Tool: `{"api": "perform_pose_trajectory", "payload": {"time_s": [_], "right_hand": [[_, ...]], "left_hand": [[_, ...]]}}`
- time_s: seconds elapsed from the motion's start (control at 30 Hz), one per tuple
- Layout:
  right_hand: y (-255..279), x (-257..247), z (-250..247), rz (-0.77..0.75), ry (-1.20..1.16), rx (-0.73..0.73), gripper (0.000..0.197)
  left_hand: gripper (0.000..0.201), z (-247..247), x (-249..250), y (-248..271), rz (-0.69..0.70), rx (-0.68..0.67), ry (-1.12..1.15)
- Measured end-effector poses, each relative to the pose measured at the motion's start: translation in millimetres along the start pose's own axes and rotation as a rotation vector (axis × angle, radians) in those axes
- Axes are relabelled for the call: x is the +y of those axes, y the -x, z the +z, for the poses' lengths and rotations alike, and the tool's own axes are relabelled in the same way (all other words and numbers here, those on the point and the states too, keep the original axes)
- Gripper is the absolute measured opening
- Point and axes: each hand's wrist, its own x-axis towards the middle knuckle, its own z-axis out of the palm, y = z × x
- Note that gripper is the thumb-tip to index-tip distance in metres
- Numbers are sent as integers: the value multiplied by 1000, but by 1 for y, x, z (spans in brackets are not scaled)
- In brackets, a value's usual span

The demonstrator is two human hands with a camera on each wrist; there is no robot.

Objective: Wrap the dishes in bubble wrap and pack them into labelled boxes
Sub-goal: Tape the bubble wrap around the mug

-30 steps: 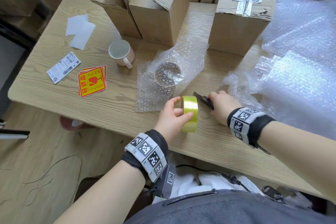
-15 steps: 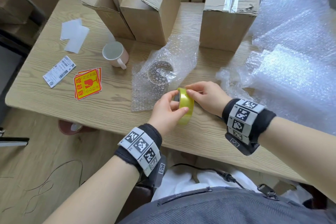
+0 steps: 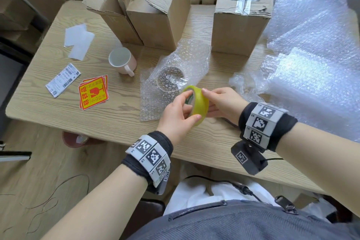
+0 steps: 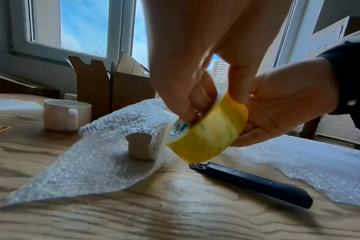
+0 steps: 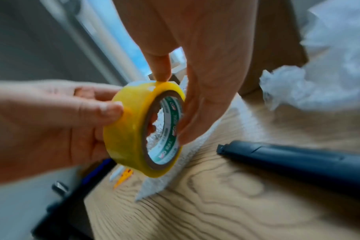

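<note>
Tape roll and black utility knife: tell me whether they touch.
Apart. The left wrist view shows the tape roll, held up by both hands, with bare wood visible between its lowest edge and the utility knife lying on the table.

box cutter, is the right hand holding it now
No, the box cutter lies on the table untouched, while the right hand and left hand both hold the tape roll.

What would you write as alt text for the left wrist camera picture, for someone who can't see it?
Two hands, left hand and right hand, hold a roll of yellow tape just above a wooden table. Beneath it lies a dark utility knife; to the left, a mug half covered in bubble wrap, and behind that a bare pink mug.
</note>
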Motion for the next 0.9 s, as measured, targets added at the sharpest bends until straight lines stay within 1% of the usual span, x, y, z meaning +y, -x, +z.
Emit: {"api": "perform_pose_trajectory", "payload": {"time_s": [0.03,0.07,0.13,0.17,0.2,0.27,0.3,0.33,0.37,0.43,0.5,0.53,0.6,0.67,0.77,0.9], "right_hand": [[2,-3,0,66,-113,-70,32],[4,-6,-1,103,-181,-106,28],[5,-9,-5,133,-259,-133,22],[5,-11,-6,131,-275,-138,20],[5,-14,-7,114,-262,-123,18],[5,-20,-8,79,-181,-32,18],[5,-22,-8,75,-137,6,23],[5,-23,-8,77,-109,24,29],[6,-25,-8,79,-98,18,30],[8,-27,-6,76,-85,-11,23],[9,-28,-5,72,-66,-22,13],[9,-29,-4,68,-61,-24,13],[10,-30,-3,55,-58,-38,20],[12,-29,-4,41,-77,-83,28],[14,-30,-5,27,-75,-139,38],[14,-31,-7,45,-46,-157,53]], "left_hand": [[75,-1,1,0,10,-5,-28],[78,-1,2,0,18,-14,-54],[80,-3,2,1,27,-41,-83],[76,-5,2,2,37,-42,-89],[68,-6,1,2,56,-19,-98],[53,-12,0,0,108,93,-156],[52,-14,-1,-2,130,143,-194],[57,-17,0,-4,142,158,-225],[63,-19,2,-6,137,138,-248],[74,-22,5,-10,92,31,-228],[80,-23,7,-10,8,-73,-42],[80,-22,7,-11,-27,-86,55],[71,-22,7,-11,-54,-75,156],[62,-23,8,-11,-58,-66,182],[60,-27,10,-11,-50,-65,180],[60,-31,11,-12,-33,-58,141]]}}
